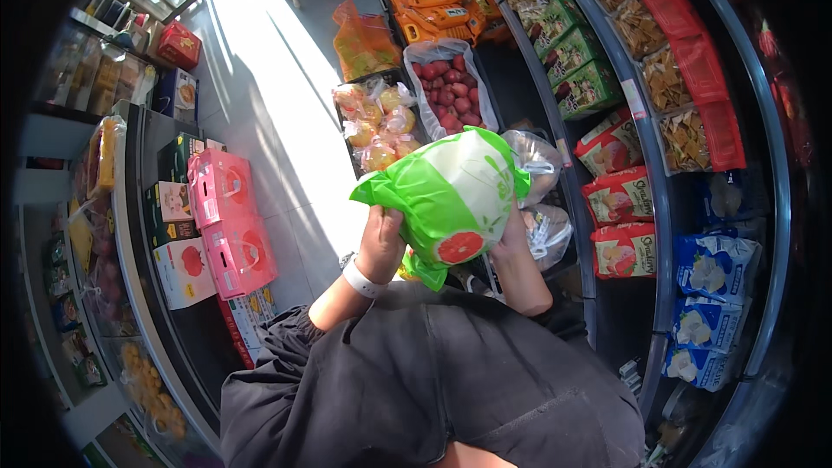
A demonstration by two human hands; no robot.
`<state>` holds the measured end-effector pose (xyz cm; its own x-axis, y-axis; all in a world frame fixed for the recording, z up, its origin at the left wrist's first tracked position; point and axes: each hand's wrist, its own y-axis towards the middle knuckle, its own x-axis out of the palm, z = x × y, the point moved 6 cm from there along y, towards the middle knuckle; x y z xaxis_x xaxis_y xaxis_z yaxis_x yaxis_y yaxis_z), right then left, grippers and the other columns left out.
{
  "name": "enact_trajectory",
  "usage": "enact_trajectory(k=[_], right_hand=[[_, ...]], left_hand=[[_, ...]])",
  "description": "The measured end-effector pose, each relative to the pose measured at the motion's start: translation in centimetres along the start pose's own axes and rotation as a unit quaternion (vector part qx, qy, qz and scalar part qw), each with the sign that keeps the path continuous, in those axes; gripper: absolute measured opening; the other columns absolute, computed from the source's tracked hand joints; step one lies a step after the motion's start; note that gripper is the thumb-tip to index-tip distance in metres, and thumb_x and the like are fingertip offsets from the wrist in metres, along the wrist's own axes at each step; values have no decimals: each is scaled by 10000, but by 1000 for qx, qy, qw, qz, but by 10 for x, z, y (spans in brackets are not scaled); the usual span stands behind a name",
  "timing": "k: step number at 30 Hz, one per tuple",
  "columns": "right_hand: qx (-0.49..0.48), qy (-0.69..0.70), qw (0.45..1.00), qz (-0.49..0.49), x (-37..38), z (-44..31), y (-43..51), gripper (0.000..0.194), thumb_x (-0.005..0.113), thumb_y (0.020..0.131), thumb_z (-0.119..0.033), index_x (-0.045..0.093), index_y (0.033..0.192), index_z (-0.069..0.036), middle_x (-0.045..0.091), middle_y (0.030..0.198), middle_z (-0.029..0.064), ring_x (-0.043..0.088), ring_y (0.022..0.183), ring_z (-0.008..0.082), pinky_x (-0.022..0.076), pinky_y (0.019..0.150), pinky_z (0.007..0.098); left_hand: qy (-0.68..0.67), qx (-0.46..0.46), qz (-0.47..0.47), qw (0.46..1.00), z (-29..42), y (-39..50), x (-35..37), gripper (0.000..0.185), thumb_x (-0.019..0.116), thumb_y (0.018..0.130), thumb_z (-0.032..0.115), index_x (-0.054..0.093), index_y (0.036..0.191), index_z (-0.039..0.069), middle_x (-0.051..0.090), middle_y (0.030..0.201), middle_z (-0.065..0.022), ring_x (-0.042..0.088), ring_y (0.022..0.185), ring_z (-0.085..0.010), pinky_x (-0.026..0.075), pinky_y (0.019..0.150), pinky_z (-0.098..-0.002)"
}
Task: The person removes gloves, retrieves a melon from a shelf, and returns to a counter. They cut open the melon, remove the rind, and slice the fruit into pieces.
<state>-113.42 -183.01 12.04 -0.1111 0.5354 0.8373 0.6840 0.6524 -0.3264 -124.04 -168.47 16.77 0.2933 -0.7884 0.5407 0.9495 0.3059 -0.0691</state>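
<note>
In front of my torso I hold a plump green and white plastic bag printed with a cut red citrus fruit. My left hand, with a pale band on its wrist, grips the bag's lower left side. The right side is held by my right hand, whose fingers are mostly hidden behind the bag. Just beyond it are bagged yellow fruits in a dark crate and round red produce in a crate with a white plastic liner. Clear plastic bags of produce sit beside my right forearm.
Orange packets and an orange mesh bag stand farther off. Tiered shelves at right carry red snack bags, green boxes and blue packets. Pink cartons line the left shelf, across the sunlit aisle floor.
</note>
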Motion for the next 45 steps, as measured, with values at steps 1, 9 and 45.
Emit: enact_trajectory(k=[1,9,45], right_hand=[[-4,-28,999,34,16,14,-2,459,489,984,-317,427,1353,-51,531,1320,114,559,1157,248,463,983,387],[-61,-361,915,-168,233,126,30,652,713,857,-289,412,1361,-5,527,1288,70,478,1188,164,382,1002,335],[-114,-846,297,-427,643,301,693,228,536,930,-293,624,917,-82,607,739,135,616,698,328,497,637,382]], left_hand=[[-92,-31,39,995,1,-4,-24,639,494,959,425,293,1424,35,441,1373,-108,446,1243,-225,361,1049,-376],[-339,-19,94,936,98,-30,-223,503,434,977,378,421,1376,71,516,1336,-132,560,1150,-293,472,964,-456],[209,123,166,956,480,431,-710,180,590,938,162,652,969,-4,664,824,-21,601,767,-91,485,688,-243]])
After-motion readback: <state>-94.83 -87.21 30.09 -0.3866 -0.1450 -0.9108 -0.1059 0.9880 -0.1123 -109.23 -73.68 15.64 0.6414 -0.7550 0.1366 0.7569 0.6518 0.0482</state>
